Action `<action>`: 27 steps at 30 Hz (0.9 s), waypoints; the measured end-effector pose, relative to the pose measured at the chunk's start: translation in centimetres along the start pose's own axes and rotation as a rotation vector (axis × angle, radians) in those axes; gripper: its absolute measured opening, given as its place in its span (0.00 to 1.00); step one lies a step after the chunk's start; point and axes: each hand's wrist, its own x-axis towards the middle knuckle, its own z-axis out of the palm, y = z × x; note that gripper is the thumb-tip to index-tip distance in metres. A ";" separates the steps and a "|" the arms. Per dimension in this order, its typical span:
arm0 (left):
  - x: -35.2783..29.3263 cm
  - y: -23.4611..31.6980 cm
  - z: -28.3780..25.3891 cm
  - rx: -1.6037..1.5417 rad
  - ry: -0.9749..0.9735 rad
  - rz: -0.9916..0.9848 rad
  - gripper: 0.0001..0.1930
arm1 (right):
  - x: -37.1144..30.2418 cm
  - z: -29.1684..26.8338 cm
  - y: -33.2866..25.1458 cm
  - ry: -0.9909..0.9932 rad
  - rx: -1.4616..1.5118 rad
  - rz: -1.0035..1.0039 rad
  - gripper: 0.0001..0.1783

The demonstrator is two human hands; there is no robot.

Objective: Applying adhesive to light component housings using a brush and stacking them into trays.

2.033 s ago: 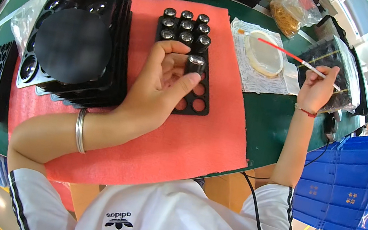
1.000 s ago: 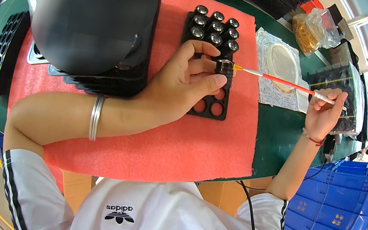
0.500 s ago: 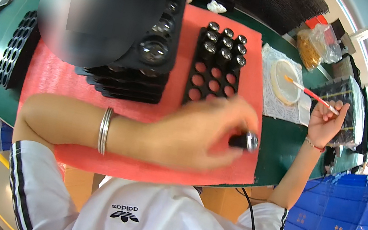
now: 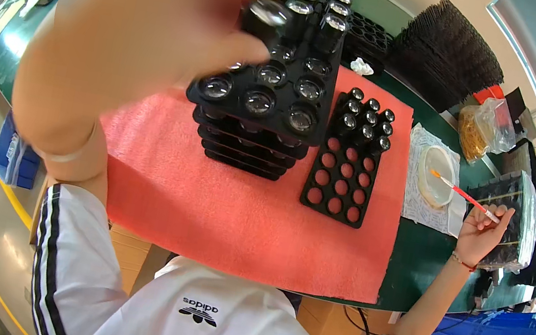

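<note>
My left hand (image 4: pixel 193 21), partly blurred, reaches over the stack of black trays (image 4: pixel 251 141). Its fingers close around a short black cylinder with a shiny, lens-like top (image 4: pixel 266 16). Clear domed lenses (image 4: pixel 259 101) fill holes in the top tray's near part, and upright black cylinders (image 4: pixel 332 27) stand in its far part. Off to the right, my right hand (image 4: pixel 484 233) grips a thin paintbrush (image 4: pixel 462 194) with a red handle. Its orange tip hangs over a round, shallow pale dish (image 4: pixel 434 177). Between the hands lies a small black holed tray (image 4: pixel 305 199), with several shiny-topped cylinders (image 4: pixel 364 131) in its far rows.
A pink foam mat (image 4: pixel 256 237) covers much of the green table (image 4: pixel 409 264). The dish rests on a patterned cloth (image 4: pixel 424 141). Beyond are a dark stack of bristly sheets (image 4: pixel 446 52), a bag of yellow bits (image 4: pixel 474 136) and a plastic-wrapped black bundle (image 4: pixel 508 210).
My left hand has carried the black cylinder from the mat's near right up and left over the tray stack. My right hand keeps holding the paintbrush over the dish. The view has shifted.
</note>
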 end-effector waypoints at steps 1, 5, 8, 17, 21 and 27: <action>-0.1 0.3 -0.7 0.089 -0.012 -0.067 0.18 | 0.2 0.4 0.1 -0.003 0.002 0.006 0.16; 1.0 1.7 -0.7 0.357 -0.003 -0.248 0.20 | 0.5 1.0 0.4 0.021 -0.011 0.003 0.16; 3.0 -1.2 -0.4 0.326 -0.134 -0.269 0.20 | 0.0 0.6 -0.1 0.032 -0.023 -0.018 0.16; 2.7 -4.1 1.7 0.302 0.058 0.043 0.19 | 0.0 0.7 -0.3 0.049 -0.056 -0.022 0.17; 2.5 -3.7 1.9 0.340 0.093 0.045 0.19 | 0.1 0.6 -0.4 -0.011 -0.068 -0.006 0.17; 1.4 -0.1 3.1 0.217 0.299 -0.095 0.17 | 0.0 0.4 -0.5 0.048 -0.076 -0.027 0.16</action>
